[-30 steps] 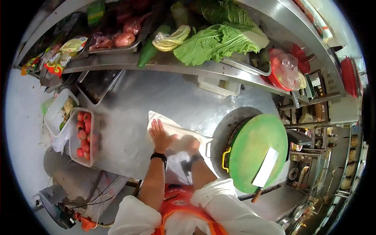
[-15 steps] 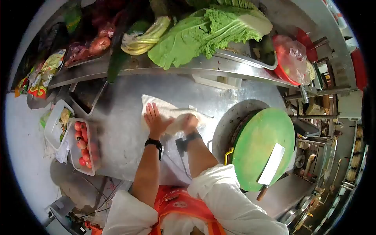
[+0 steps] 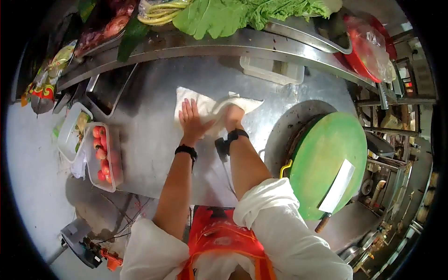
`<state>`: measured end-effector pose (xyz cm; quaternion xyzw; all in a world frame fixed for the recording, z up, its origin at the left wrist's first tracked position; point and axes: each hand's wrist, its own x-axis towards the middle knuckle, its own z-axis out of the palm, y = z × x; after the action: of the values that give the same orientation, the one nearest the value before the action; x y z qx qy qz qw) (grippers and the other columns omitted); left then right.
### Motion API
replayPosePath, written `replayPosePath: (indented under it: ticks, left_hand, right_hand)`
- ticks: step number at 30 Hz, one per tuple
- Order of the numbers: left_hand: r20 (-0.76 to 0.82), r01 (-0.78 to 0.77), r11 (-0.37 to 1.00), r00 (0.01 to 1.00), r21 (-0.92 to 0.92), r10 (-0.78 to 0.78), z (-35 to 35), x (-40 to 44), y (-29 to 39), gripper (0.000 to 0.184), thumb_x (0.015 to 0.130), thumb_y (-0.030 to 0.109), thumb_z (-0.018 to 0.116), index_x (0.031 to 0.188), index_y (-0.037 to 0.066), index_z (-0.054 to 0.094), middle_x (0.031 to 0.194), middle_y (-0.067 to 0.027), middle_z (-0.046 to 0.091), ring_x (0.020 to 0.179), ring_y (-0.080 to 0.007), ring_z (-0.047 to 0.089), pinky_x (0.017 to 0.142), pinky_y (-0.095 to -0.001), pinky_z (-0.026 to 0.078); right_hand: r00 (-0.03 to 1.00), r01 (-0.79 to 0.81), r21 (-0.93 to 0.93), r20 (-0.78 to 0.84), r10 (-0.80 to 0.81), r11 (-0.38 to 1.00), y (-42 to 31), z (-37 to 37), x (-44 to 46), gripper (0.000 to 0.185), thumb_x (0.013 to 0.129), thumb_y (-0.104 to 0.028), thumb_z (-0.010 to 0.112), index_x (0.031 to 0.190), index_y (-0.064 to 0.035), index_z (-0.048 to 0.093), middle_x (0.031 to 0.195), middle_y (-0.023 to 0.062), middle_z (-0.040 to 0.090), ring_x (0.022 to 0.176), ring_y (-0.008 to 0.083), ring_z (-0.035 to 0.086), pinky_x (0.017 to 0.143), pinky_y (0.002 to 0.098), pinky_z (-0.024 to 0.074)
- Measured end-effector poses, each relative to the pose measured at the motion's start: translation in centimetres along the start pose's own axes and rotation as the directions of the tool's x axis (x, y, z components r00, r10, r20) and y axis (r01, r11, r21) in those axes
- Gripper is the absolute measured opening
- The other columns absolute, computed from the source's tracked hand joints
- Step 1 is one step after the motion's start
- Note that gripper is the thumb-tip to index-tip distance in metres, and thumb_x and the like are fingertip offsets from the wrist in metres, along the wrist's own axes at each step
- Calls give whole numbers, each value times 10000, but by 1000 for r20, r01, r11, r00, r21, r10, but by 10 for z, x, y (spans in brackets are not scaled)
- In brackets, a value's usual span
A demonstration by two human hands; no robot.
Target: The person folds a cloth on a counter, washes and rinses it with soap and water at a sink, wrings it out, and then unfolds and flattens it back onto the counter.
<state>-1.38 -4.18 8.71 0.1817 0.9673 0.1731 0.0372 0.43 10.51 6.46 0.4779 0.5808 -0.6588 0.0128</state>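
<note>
A white cloth (image 3: pixel 204 106) lies rumpled on the steel worktop (image 3: pixel 149 154). My left hand (image 3: pixel 192 120) rests flat on its left part, fingers spread. Over the cloth's right part, my right hand (image 3: pixel 234 116) is closed, its curled fingers pressed into the fabric and partly hidden. A dark band circles each wrist. To the right stands a round green chopping board (image 3: pixel 326 163) with a cleaver (image 3: pixel 337 186) lying on it, the wooden handle past the board's edge.
Left of my arms is a clear tub (image 3: pixel 114 179) of tomatoes, beside a white container (image 3: pixel 70 144) and a metal tray (image 3: pixel 108 109). A shelf (image 3: pixel 210 46) bearing leafy greens (image 3: pixel 224 18) crosses the far side. Beneath its edge sits a white plastic tray (image 3: pixel 261 74).
The whole view has shifted, so most things appear higher in the picture. My right hand and the cloth's right end have moved slightly farther from me; my left hand remains flat on the cloth.
</note>
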Motion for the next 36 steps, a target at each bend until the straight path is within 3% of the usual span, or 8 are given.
replayPosePath:
  ticks: [2,12,13,15,19,20,21,36]
  left_hand:
    - [75,-45,999,996,8,45,5,-18,1,1046,636,666,527,1344,11,123,1396,-224,69,1299,-344,44,1007,-501,54]
    - [154,-135,990,978,-51,141,5,-157,45,980,689,585,551,1342,-2,115,1385,-239,93,1294,-358,68,1000,-531,78]
    - [157,-133,991,978,-35,137,4,-168,51,991,666,588,560,1341,2,133,1387,-224,114,1297,-340,85,1011,-510,86]
    - [143,-161,987,977,13,157,5,-190,59,995,641,594,569,1331,-7,176,1382,-218,152,1296,-332,115,1018,-495,103]
    - [224,-133,988,963,-76,147,8,-206,65,1005,681,548,586,1348,-5,77,1400,-227,42,1308,-339,7,1017,-502,20]
    - [218,-133,988,965,-78,147,7,-204,66,1005,681,548,586,1348,-5,77,1400,-227,42,1308,-339,7,1017,-502,20]
    - [236,-116,991,963,-72,130,4,-202,68,1016,673,555,588,1349,-3,74,1401,-224,42,1309,-335,9,1018,-499,21]
    - [198,-182,975,959,-127,204,7,-143,74,1081,572,571,625,1354,26,115,1405,-196,88,1312,-303,40,1024,-485,49]
  right_hand:
    - [989,-58,577,-79,126,815,-8,-5,-24,118,701,-26,449,627,5,536,594,76,521,528,180,468,467,327,365]
    - [903,215,-337,-288,-318,916,201,-96,-64,128,692,-187,530,730,-105,621,749,35,615,659,204,577,577,318,453]
    - [896,173,-437,-302,-325,883,231,-108,-63,161,681,-242,553,762,-132,639,790,33,631,698,213,597,609,321,468]
    - [965,38,-973,-22,-261,225,200,-127,-103,267,622,-352,610,820,-178,652,842,33,641,792,195,617,690,297,481]
    - [956,144,-929,42,-289,340,201,-138,-110,232,656,-281,607,830,-129,630,810,50,633,767,203,609,646,292,475]
    - [985,-61,-313,-170,7,948,158,-133,-132,86,653,-134,510,707,-90,559,710,49,565,652,173,536,548,287,413]
    - [882,-51,567,-360,303,822,110,-128,-157,120,651,13,412,583,-50,489,611,48,498,536,142,463,449,281,351]
    - [906,-198,665,-156,393,720,114,-137,-137,221,800,-144,409,594,-86,464,603,-4,429,567,123,419,515,269,357]
